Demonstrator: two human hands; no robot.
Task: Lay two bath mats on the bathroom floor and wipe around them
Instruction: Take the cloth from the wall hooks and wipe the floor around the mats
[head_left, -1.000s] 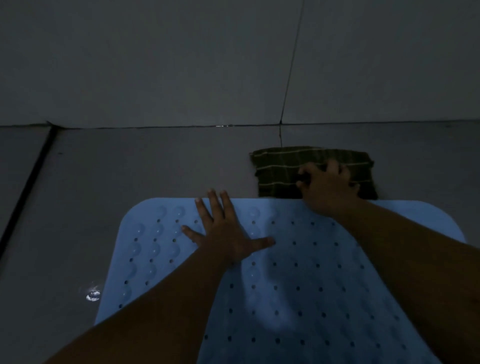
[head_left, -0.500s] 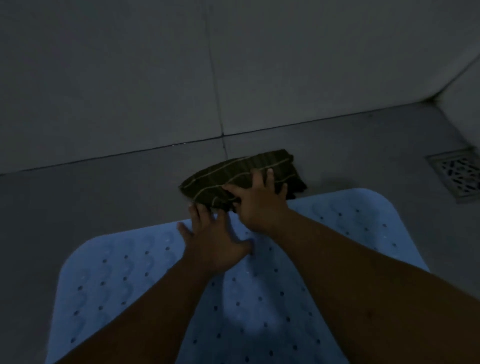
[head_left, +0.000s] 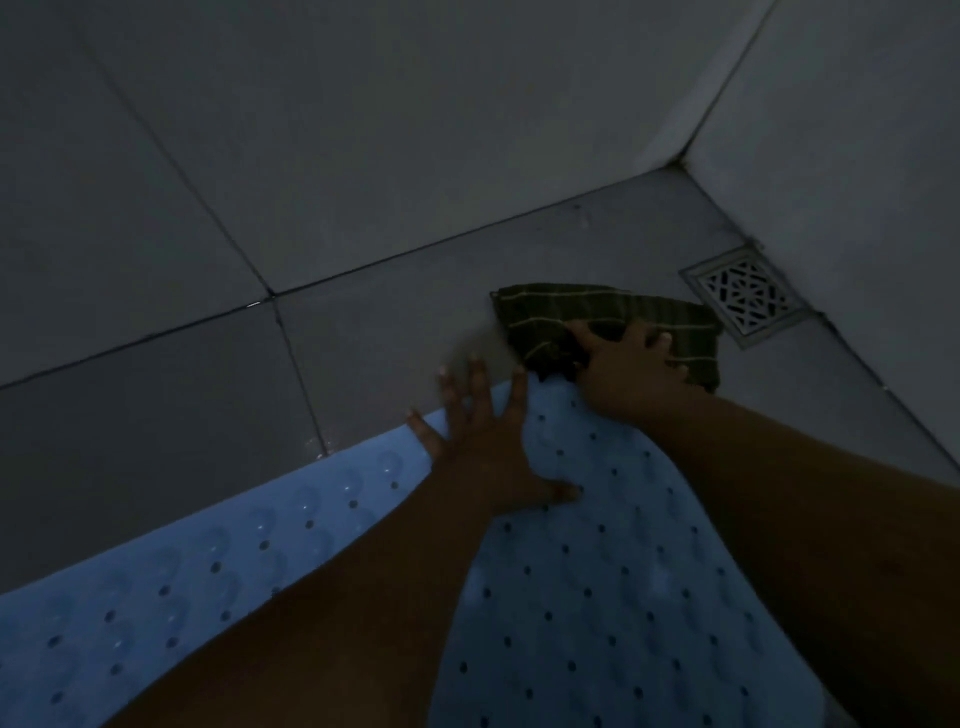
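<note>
A light blue bath mat (head_left: 597, 571) with small holes and raised bumps lies flat on the grey tiled floor (head_left: 156, 415). My left hand (head_left: 488, 447) rests flat on its far edge, fingers spread, fingertips reaching onto the tile. Just beyond the mat's far right corner, my right hand (head_left: 628, 369) presses down on a dark green cloth (head_left: 602, 312) with thin pale stripes, fingers bent over it. The cloth lies on the floor between the mat and the drain. Only one mat is in view.
A square metal floor drain (head_left: 748, 293) sits in the right corner, right beside the cloth. Tiled walls (head_left: 363, 130) meet at that corner and close off the far and right sides. Bare grey tile stretches to the left of the mat.
My right hand has slid the cloth rightward along the mat's far edge, up to the drain. My left hand stayed pressed on the mat. The view swung right and tilted.
</note>
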